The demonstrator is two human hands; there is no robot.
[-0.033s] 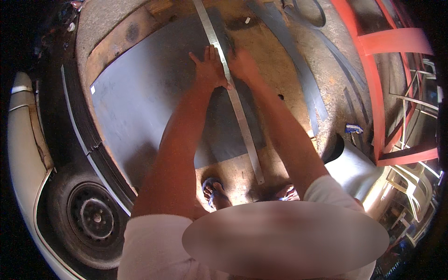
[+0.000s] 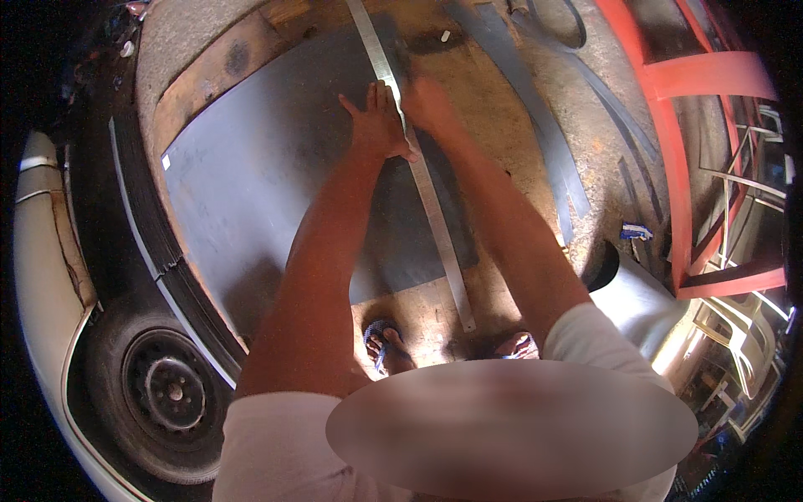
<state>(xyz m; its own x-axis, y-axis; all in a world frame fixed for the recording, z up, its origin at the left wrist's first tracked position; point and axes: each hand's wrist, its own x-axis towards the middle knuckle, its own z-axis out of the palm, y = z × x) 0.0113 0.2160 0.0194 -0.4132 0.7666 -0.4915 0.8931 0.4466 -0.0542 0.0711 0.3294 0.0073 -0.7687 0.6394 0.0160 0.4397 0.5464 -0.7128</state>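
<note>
A long metal straightedge (image 2: 437, 217) lies across a large dark grey sheet (image 2: 242, 184), running from the far edge to near my feet. My left hand (image 2: 378, 127) presses down on the straightedge, its fingers stretched and the thumb spread toward me. Just right of the straightedge, my right hand (image 2: 428, 105) is closed close to the sheet. Blur and shadow hide whatever its fingers hold. Under the sheet is a worn brown board (image 2: 401, 305).
Dark grey strips (image 2: 523, 92) lie on the right, with a small white piece (image 2: 445, 36) near them. Beyond stand a red metal frame (image 2: 682, 192) and a silvery curved sheet (image 2: 636, 293). At left are a stack of dark sheets (image 2: 180, 268) and a car wheel (image 2: 167, 385).
My right hand has slid slightly farther away along the straightedge. My left hand stays nearly in place on it.
</note>
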